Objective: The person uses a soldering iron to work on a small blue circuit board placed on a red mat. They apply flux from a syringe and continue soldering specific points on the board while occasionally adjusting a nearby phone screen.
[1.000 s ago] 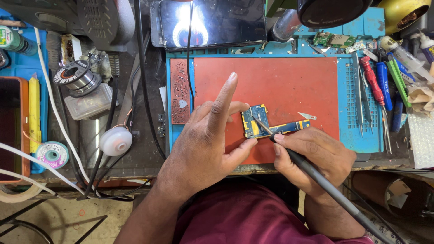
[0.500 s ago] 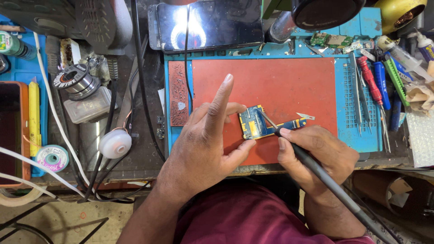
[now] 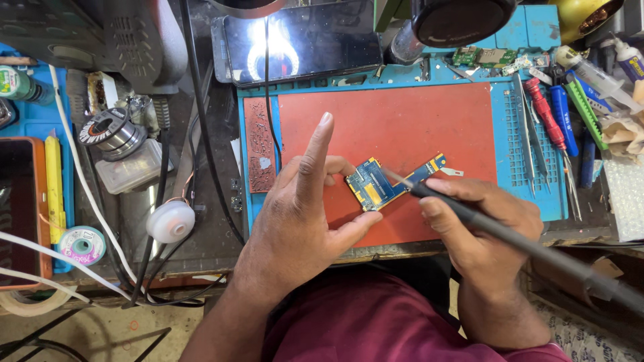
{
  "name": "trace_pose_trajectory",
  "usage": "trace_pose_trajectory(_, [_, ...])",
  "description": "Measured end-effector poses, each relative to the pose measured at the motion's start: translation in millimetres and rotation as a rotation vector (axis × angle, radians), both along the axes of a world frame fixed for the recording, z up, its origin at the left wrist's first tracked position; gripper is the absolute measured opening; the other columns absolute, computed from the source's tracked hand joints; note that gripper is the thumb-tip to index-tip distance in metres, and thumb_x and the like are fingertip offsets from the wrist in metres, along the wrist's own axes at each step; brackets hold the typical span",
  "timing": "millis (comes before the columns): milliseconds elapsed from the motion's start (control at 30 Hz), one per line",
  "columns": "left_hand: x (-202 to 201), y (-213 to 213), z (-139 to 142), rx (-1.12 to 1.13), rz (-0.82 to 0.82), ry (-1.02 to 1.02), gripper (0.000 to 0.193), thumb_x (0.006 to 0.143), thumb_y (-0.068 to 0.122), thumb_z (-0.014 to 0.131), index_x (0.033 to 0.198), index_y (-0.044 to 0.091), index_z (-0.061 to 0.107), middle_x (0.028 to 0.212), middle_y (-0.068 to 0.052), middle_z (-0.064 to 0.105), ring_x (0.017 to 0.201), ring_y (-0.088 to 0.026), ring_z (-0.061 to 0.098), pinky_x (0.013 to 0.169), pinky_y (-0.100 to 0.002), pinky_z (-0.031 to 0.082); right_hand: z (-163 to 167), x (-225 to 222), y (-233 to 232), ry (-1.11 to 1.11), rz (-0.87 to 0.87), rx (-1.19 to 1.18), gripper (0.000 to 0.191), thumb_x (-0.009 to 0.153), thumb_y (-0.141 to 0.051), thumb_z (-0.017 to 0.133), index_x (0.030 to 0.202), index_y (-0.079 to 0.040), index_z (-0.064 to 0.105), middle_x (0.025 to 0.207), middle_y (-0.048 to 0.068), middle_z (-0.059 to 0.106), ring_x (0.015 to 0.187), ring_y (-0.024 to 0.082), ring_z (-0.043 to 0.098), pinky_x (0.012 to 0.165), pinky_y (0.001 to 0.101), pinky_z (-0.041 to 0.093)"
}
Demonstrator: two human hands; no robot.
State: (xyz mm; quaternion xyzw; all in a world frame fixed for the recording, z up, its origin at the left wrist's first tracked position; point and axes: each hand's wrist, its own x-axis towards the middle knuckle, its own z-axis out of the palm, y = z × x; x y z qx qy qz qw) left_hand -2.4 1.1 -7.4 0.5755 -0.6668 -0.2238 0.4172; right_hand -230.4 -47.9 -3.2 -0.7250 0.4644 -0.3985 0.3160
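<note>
While hands work over red mat (image 3: pixel 402 114) | left hand (image 3: pixel 295 221) pinches circuit board (image 3: pixel 376 184) | right hand (image 3: pixel 479 221) grips soldering iron (image 3: pixel 510 234)

Cluttered bench (image 3: pixel 201 248) — blue mat (image 3: pixel 530 181), phone (image 3: pixel 302 47)

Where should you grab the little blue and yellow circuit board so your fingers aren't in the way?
Probably by its left edge, coming from the left. The small blue and yellow circuit board lies flat on the red mat, and the black soldering iron tip works its right side, so the left hand pinches there.

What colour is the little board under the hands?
The circuit board is blue with yellow patches, clearest in the head view.
</note>
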Motion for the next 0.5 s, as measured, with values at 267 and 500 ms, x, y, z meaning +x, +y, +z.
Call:
trace_pose_trajectory(267, [0.0,0.9,5.0,0.005,-0.009,0.036,0.119,0.078,0.021,0.093,0.163,0.006,0.012,0.116,-0.008,0.070,0.102,-0.024,0.067,0.094,-0.038,0.056,-6.3,7.7,-7.2,-0.036,-0.024,0.069,0.014,0.094,-0.008,0.080,0.105,0.000,0.077,0.090,0.009,0.077,0.074,0.010,0.070,0.067,0.0210,0.054])
trace_pose_trajectory(500, [0.8,2.4,6.6,0.015,-0.009,0.014,0.119,0.078,0.021,0.093,0.163,0.005,0.012,0.118,-0.009,0.070,0.102,-0.024,0.067,0.095,-0.039,0.055,-4.2,11.8,-8.0,0.060,0.018,-0.042,0.014,0.094,-0.009,0.081,0.104,0.000,0.076,0.095,0.010,0.077,0.076,0.012,0.074,0.073,0.0228,0.057])
